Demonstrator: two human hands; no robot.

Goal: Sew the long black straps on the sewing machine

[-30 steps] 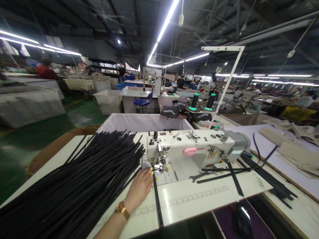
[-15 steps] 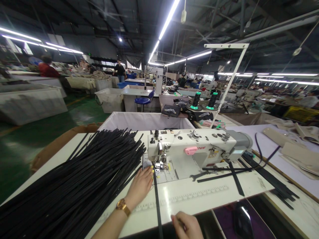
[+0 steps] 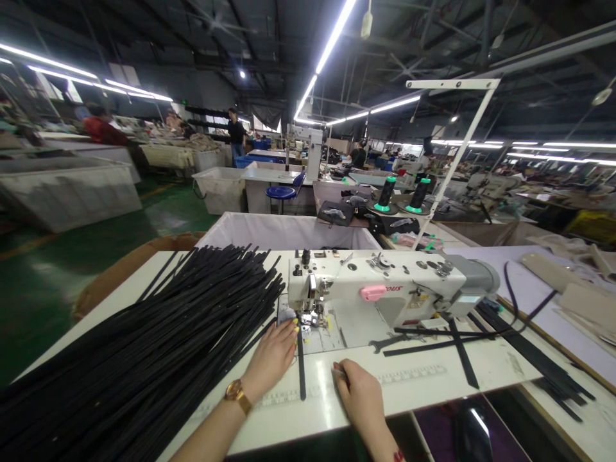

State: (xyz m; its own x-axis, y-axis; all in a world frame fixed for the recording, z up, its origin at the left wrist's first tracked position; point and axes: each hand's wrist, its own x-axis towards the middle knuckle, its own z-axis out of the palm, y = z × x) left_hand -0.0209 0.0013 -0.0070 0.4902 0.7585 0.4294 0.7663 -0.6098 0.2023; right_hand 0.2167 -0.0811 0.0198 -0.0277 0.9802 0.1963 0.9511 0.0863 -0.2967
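Black strip (image 3: 301,369) runs nearward from the presser foot (image 3: 308,319) of the white sewing machine (image 3: 344,276), near end lying across the ruler (image 3: 409,373). Left hand (image 3: 272,353) flat, fingers outstretched, just left of strip. Right hand (image 3: 360,391) curled into a loose fist, right of strip. Strip heap (image 3: 168,333) left; wrench (image 3: 385,342) right.

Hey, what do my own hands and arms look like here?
No sleeves are in view. Your left hand has yellow fingernails and a gold-coloured watch at the wrist. Below your right hand, a red patch shows, too cut off to identify.
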